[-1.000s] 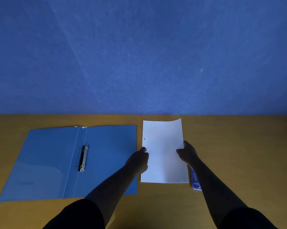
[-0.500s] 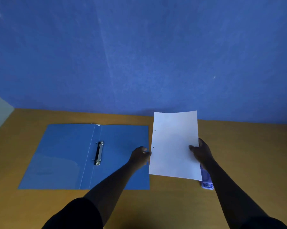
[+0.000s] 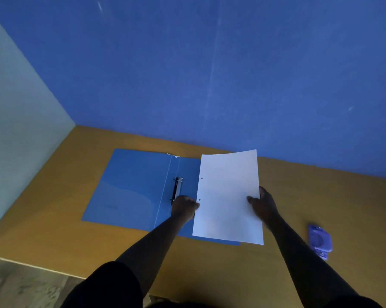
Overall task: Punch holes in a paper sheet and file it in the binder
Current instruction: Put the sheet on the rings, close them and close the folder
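Note:
A white paper sheet (image 3: 228, 196) with two punched holes near its left edge hangs over the right half of the open blue binder (image 3: 132, 187). My left hand (image 3: 184, 206) pinches the sheet's left edge just below the lower hole. My right hand (image 3: 262, 204) grips the right edge, thumb on top. The binder lies flat on the wooden table (image 3: 320, 196), its metal ring clip (image 3: 177, 188) at the spine, just left of my left hand. The purple hole punch (image 3: 320, 241) lies on the table to the right of my right forearm.
A blue wall (image 3: 209, 74) rises right behind the table. A pale wall (image 3: 16, 118) closes the left side. The table's front left edge (image 3: 32, 266) drops to a grey floor.
Both hands carried the sheet left, from the bare table over the binder's right half. The hole punch, earlier partly hidden under the sheet and my right arm, now lies uncovered. The camera turned left.

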Tool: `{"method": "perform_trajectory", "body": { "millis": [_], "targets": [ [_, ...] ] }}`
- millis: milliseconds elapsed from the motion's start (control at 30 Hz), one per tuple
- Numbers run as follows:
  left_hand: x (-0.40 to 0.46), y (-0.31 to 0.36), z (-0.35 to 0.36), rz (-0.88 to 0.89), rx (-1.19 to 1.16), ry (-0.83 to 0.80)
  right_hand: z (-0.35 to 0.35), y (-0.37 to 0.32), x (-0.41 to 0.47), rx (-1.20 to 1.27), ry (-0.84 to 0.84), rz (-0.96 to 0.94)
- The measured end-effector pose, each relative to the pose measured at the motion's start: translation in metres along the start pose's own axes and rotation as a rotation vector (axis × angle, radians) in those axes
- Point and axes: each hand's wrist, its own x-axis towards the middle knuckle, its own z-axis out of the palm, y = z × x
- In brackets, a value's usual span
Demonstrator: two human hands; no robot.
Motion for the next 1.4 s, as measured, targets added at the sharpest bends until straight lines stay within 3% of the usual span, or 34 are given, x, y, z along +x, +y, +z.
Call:
{"method": "perform_trajectory", "body": {
  "millis": [433, 1400],
  "targets": [
    [0.024, -0.041, -0.046, 0.008, 0.231, 0.154, 0.074, -0.039, -0.023, -0.120, 0.015, -0.016],
    [0.015, -0.029, -0.050, -0.055, 0.167, 0.194, 0.078, -0.061, -0.026, -0.213, 0.018, -0.076]
  ]
}}
